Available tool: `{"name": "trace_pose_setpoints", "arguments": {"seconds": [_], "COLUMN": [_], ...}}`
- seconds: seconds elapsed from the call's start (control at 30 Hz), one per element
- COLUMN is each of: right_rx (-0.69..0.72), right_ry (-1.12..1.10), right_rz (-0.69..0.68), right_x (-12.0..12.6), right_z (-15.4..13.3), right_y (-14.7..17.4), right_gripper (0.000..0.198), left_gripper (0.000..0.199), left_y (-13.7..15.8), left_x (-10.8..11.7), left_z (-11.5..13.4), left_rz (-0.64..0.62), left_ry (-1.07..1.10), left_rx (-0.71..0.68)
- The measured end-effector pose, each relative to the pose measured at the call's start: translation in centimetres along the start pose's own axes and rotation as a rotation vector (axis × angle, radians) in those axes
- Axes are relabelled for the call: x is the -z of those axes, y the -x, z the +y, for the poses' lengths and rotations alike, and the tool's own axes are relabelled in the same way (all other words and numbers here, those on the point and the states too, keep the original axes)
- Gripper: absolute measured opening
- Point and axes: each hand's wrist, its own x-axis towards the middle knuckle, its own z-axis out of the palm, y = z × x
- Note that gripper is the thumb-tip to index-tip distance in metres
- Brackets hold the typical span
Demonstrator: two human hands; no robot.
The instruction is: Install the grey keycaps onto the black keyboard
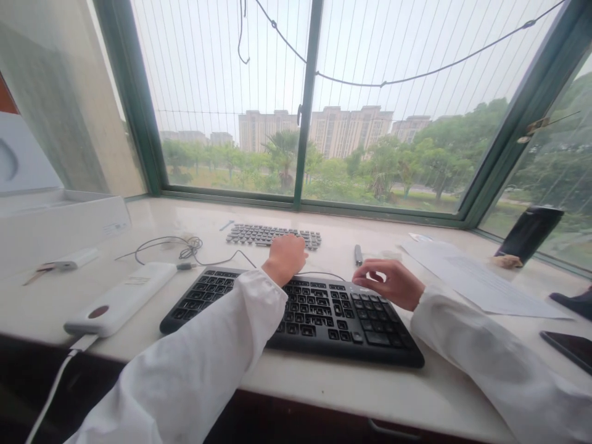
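Note:
A black keyboard [324,345] lies along the front of the white sill. Many of its positions show bare square sockets; the number pad at its right still carries black caps. Behind it, loose keycaps [250,233] are laid out in rows. My left hand [284,256] reaches across the keyboard to these caps, its fingers bent down and mostly hidden behind the hand. At the keyboard's upper right corner is my right hand [391,280], curled, thumb and forefinger forming a ring with their tips together. Anything between those tips is too small to make out.
A white power bank [124,299] with a plugged cable lies left. Near it are a thin black cable [189,248] and a white box [69,228]. To the right are a small dark stick [357,254], papers [456,271], a black upright object [530,234] and a phone [568,348].

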Motion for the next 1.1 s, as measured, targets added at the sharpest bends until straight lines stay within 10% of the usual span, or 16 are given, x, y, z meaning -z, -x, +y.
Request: {"name": "trace_pose_setpoints", "arguments": {"seconds": [0.6, 1.1], "right_rx": [-0.155, -0.21], "right_ry": [0.56, 0.512], "right_rz": [-0.077, -0.11], "right_x": [-4.5, -4.6], "right_z": [4.9, 5.6], "right_y": [-13.3, -14.3], "right_gripper": [0.017, 0.018], "left_gripper": [0.024, 0.024], "left_y": [-0.1, 0.0], "left_x": [-0.4, -0.1], "left_z": [-0.4, -0.2], "left_rz": [0.037, 0.061], "left_ry": [0.028, 0.052], "left_rx": [-0.038, -0.057]}}
